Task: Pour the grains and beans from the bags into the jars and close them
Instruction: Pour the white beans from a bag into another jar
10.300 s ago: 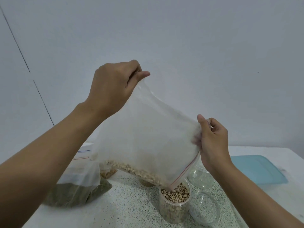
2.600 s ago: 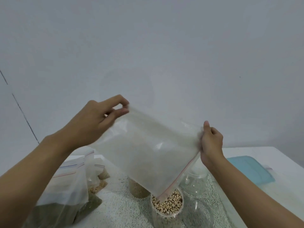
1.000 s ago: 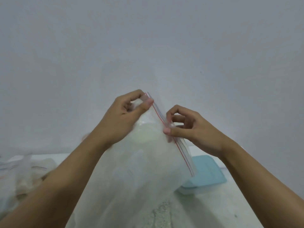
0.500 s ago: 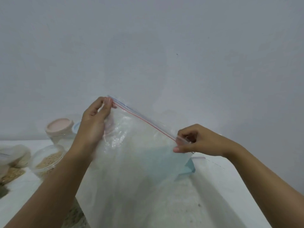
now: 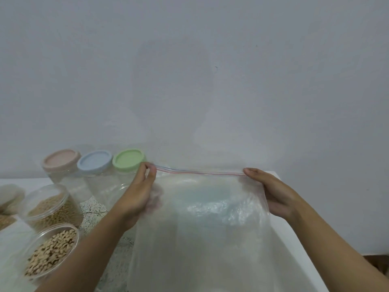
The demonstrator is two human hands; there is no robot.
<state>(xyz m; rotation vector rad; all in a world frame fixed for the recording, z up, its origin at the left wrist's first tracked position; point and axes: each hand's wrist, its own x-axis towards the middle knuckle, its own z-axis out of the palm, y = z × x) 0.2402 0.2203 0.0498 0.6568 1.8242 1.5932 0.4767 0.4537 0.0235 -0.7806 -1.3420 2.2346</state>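
Observation:
An empty clear zip bag (image 5: 202, 234) hangs in front of me, its red and blue seal stretched level between my hands. My left hand (image 5: 140, 192) pinches the seal's left end. My right hand (image 5: 271, 192) holds the right end and side of the bag. At the lower left an open jar (image 5: 50, 252) holds black-eyed beans. Behind it a second open jar (image 5: 53, 207) holds tan grains.
Three empty jars stand against the wall with a pink lid (image 5: 61, 160), a blue lid (image 5: 94, 162) and a green lid (image 5: 128, 159). A light blue shape shows faintly through the bag. The white table's right edge (image 5: 294, 224) runs close beside my right arm.
The bag's seal has gone from slanted to level and my hands have moved further apart along it. The view has swung down and left, bringing the lidded jars in.

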